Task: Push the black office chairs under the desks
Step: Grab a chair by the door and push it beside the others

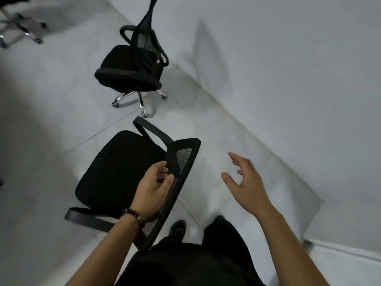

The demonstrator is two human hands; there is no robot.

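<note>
View from above, looking down at a person's own arms and legs on a pale grey tiled floor (41, 162). Directly in front stands a black office chair with a padded seat and a mesh back (115, 172), seen from behind – its backrest runs slantwise close to the person's body, with the seat beyond it to the left. The left hand (153, 184) rests at the top of the mesh back, thumb and fingers curled round the black frame where an armrest joins it. A dark beaded bracelet (134, 216) circles that wrist. The right hand (245, 182) hangs in the air to the right of the chair, touching nothing, fingers spread and relaxed.

Farther away stands a second black office chair on a chrome wheeled star base (128, 67), near the white wall (288, 58) – well apart from the first. The blurred chrome base of a third chair (18, 27) shows at the top left corner. The person's black trousers (195, 261) and black shoes (178, 228) fill the bottom centre.
</note>
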